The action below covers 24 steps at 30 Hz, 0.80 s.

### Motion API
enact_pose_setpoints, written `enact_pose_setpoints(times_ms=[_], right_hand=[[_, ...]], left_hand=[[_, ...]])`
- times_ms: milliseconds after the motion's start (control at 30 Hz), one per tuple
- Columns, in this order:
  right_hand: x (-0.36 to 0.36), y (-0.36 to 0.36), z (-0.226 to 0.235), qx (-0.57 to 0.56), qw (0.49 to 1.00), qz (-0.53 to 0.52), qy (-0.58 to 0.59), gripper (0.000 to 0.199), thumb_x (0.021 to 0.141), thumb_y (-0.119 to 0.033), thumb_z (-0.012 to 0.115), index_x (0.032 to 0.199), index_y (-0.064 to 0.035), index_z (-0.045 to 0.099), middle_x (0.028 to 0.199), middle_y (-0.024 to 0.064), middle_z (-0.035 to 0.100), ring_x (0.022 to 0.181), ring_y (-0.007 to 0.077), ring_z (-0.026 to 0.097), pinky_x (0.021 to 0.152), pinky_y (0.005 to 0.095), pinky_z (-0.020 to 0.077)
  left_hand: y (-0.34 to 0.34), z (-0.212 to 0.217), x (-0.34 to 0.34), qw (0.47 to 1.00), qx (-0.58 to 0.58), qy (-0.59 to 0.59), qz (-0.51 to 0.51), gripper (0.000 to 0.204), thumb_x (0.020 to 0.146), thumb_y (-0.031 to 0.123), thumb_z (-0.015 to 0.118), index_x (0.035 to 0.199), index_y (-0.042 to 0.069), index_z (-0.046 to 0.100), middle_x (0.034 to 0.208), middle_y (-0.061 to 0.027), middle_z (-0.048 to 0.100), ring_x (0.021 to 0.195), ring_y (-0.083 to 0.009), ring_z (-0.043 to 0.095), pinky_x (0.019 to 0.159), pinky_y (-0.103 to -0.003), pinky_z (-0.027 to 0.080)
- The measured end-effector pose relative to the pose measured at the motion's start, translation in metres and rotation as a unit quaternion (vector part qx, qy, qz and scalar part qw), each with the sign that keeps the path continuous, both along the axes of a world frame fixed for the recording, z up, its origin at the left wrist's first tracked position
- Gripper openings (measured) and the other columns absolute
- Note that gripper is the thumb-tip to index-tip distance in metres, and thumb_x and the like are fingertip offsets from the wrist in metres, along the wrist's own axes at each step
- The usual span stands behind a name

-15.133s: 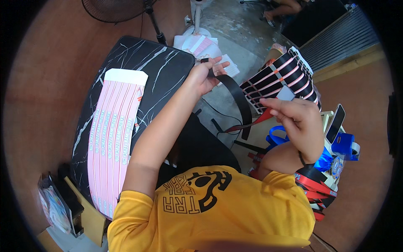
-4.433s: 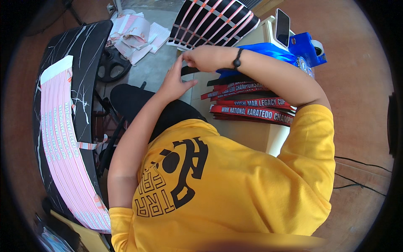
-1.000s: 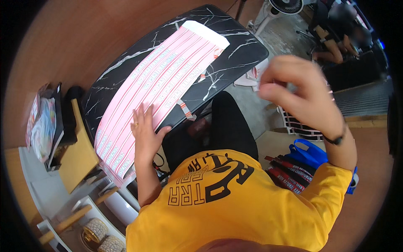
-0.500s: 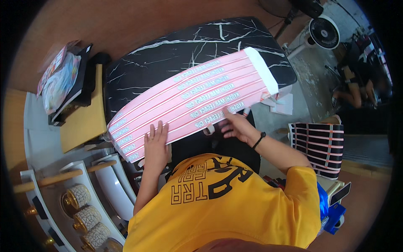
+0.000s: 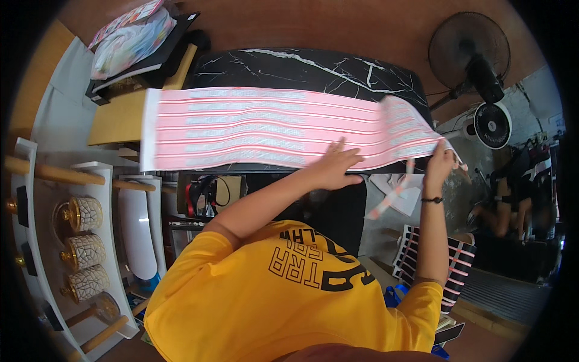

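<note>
A long pink sheet (image 5: pixel 253 127) printed with rows of strips lies across a black marble-patterned table (image 5: pixel 313 66). My left hand (image 5: pixel 335 166) rests flat on the sheet's near edge, fingers spread, holding nothing. My right hand (image 5: pixel 440 161), with a dark band at the wrist, pinches the sheet's right end, which is lifted and curled off the table. A narrow pink strip (image 5: pixel 393 198) hangs loose below that end. My yellow shirt fills the lower middle of the view.
Two fans (image 5: pixel 470 57) stand at the right of the table. A white rack with patterned jars (image 5: pixel 84 250) is at the left, and a stack of bags (image 5: pixel 129 39) at the top left. A black sheet with pink stripes (image 5: pixel 449 262) lies at the lower right, near another person (image 5: pixel 512 205).
My right hand has moved from the sheet's near edge out to its right end and raised it. My left hand has slid right along the sheet. The view has turned.
</note>
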State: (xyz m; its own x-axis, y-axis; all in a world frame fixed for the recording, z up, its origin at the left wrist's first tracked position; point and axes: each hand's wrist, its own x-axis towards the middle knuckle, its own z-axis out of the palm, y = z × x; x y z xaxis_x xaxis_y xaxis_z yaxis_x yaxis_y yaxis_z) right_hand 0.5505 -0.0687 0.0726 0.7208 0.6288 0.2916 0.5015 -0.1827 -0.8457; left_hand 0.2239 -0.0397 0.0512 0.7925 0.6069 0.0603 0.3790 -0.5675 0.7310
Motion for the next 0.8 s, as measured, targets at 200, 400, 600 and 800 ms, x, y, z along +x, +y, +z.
enact_pose_setpoints(times_ms=[200, 400, 600, 800], right_hand=[[0.131, 0.044, 0.053, -0.114, 0.918, 0.001, -0.38, 0.043, 0.099, -0.035, 0.054, 0.087, 0.0064, 0.061, 0.08, 0.029, 0.064, 0.078, 0.045, 0.062, 0.068, 0.0488, 0.0463], [0.026, 0.078, 0.135, 0.003, 0.872, 0.006, -0.489, 0.021, 0.095, -0.017, 0.052, 0.101, 0.0001, 0.062, 0.09, 0.0267, 0.064, 0.084, 0.0458, 0.062, 0.074, 0.0516, 0.0497], [-0.118, 0.074, 0.118, -0.019, 0.821, 0.16, -0.548, 0.03, 0.091, -0.007, 0.049, 0.117, -0.0044, 0.064, 0.101, 0.0197, 0.068, 0.085, 0.0367, 0.066, 0.075, 0.0459, 0.0535], [-0.239, 0.022, -0.005, -0.122, 0.751, 0.44, -0.477, 0.055, 0.084, -0.003, 0.051, 0.138, -0.0053, 0.049, 0.143, 0.0167, 0.051, 0.129, 0.0382, 0.05, 0.108, 0.0556, 0.0377]], left_hand=[[0.008, 0.016, 0.008, 0.777, -0.369, -0.509, 0.038, 0.019, 0.094, 0.004, 0.059, 0.113, 0.001, 0.06, 0.112, -0.008, 0.061, 0.105, -0.0157, 0.06, 0.095, -0.033, 0.049], [-0.006, 0.035, -0.064, 0.944, 0.069, -0.193, 0.26, 0.033, 0.091, 0.018, 0.065, 0.121, 0.004, 0.059, 0.125, -0.0129, 0.058, 0.125, -0.0315, 0.051, 0.11, -0.049, 0.036], [-0.031, 0.026, -0.142, 0.914, 0.037, 0.246, 0.32, 0.062, 0.097, 0.043, 0.052, 0.148, 0.009, 0.039, 0.158, -0.0169, 0.028, 0.148, -0.0442, 0.014, 0.109, -0.075, 0.006], [-0.012, -0.009, -0.16, 0.924, -0.015, 0.057, 0.379, 0.056, 0.098, 0.027, 0.051, 0.148, 0.004, 0.038, 0.146, -0.0214, 0.045, 0.141, -0.0393, 0.034, 0.114, -0.054, 0.024]])
